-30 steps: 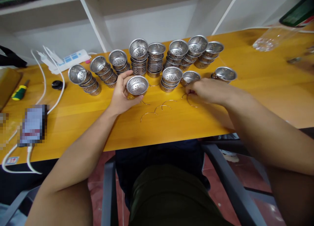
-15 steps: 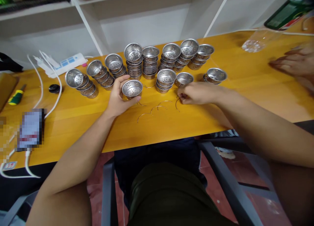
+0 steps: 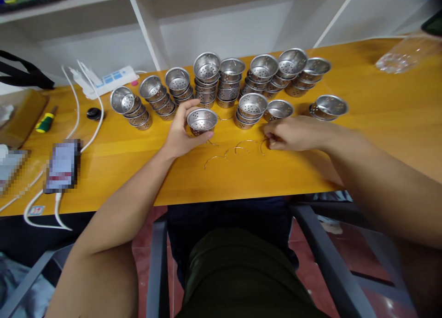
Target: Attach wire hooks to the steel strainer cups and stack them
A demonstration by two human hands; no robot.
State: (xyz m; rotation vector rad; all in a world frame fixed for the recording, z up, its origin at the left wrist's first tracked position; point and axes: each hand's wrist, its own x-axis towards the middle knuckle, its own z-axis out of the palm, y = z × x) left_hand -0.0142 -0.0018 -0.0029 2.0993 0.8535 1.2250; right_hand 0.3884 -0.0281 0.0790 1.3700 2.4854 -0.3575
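Observation:
My left hand (image 3: 180, 135) grips a small perforated steel strainer cup (image 3: 202, 121) resting on the yellow table (image 3: 138, 157). My right hand (image 3: 293, 133) lies on the table with its fingertips pinched on a thin curved wire handle (image 3: 264, 146). Several more wire handles (image 3: 226, 153) lie loose between my hands. Behind them stand stacks of the same strainer cups (image 3: 207, 78), some stacks leaning (image 3: 131, 107), and a lone cup (image 3: 328, 107) to the right.
A white power strip (image 3: 107, 81) with cables, a black cap (image 3: 93, 113) and a yellow-green screwdriver (image 3: 44, 121) lie at the left. A clear plastic bag (image 3: 404, 55) is at the far right. White shelving stands behind the table. A grey chair frame shows below the edge.
My hands have stayed in the same places on the cup and the wire. Another person's hand seen at the right edge half a second ago is out of view now.

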